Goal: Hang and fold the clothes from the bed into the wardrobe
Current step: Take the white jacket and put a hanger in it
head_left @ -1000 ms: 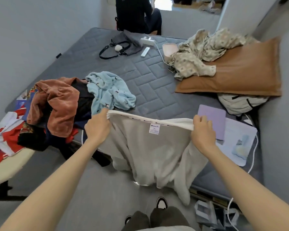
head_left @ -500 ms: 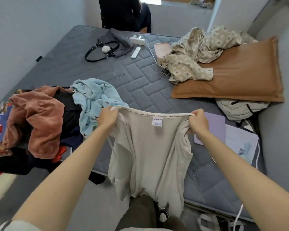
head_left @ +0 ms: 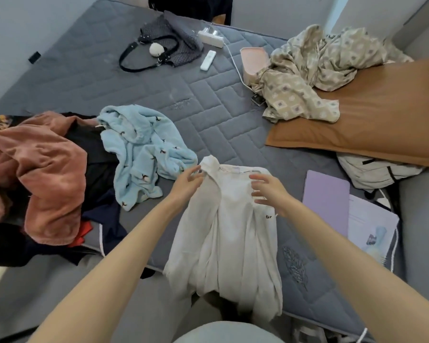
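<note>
Grey quilted mattress [head_left: 159, 95] fills most of the view, with walls at left and right. No wardrobe visible from the head camera.

White garment [head_left: 228, 231] lies at the near edge of the mattress, neck end away from the person, lower part draped over the edge toward the floor. Sides look partly gathered in toward the middle; small dark lettering at its right side.

Left hand [head_left: 187, 180]: at the collar's left corner, fingers curled on the fabric; looks like a light pinch, though the contact is blurred. Right hand [head_left: 268, 191]: fingers spread, hovering at or just on the right shoulder area, holding nothing.

Still waiting on the mattress:
- light blue fleece [head_left: 144, 154], crumpled, just left of the white garment
- pink-brown fleece [head_left: 42, 174] on top of dark clothes [head_left: 94, 154] at the left edge
- patterned beige cloth [head_left: 305, 73], bunched beside and partly on a brown pillow [head_left: 372, 125]

Non-clothing also present: dark handbag [head_left: 169, 43], white remote [head_left: 208, 60], purple notebook [head_left: 326, 194] with papers beneath.

Judgement on progress: early. One garment is in hand, laid out for folding, no fold completed that I can confirm. Nothing seen hung or put away. Remaining: finish this fold, work through the left pile and the blue fleece, then carry everything to the wardrobe.
</note>
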